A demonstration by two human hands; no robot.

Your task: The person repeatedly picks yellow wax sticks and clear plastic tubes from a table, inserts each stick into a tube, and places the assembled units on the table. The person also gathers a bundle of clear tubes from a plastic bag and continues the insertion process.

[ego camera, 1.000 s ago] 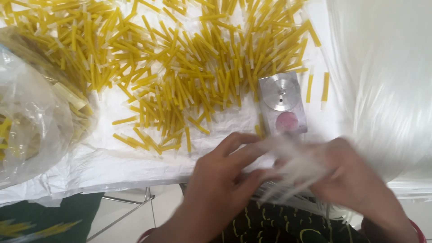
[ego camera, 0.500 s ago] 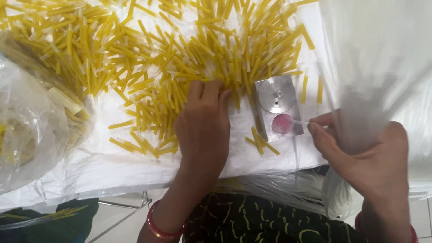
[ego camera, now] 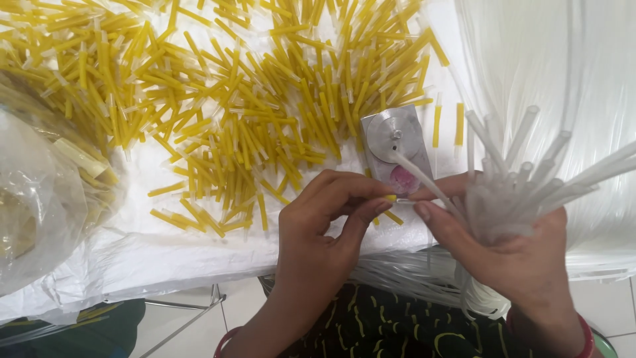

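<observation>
Head view looks straight down on a counter covered in white plastic sheeting. The right hand is closed in a firm grip around a bunch of clear plastic tubes, which fan up and out to the right from the fist. One clear tube from that bunch slants up and left, its far end meeting the centre of a small metal jig, a grey block with a round disc on top and a pink patch at its near end. The right thumb lies along the lower part of that tube. The left hand sits just left of the jig with its fingers curled in; thumb and forefinger pinch a short yellow piece near the tube, right by the jig's near edge. A wide scatter of short yellow tube pieces with clear tips covers the sheeting beyond and left of the hands. A crumpled clear plastic bag lies at the left edge, and more white sheeting drapes on the right.
</observation>
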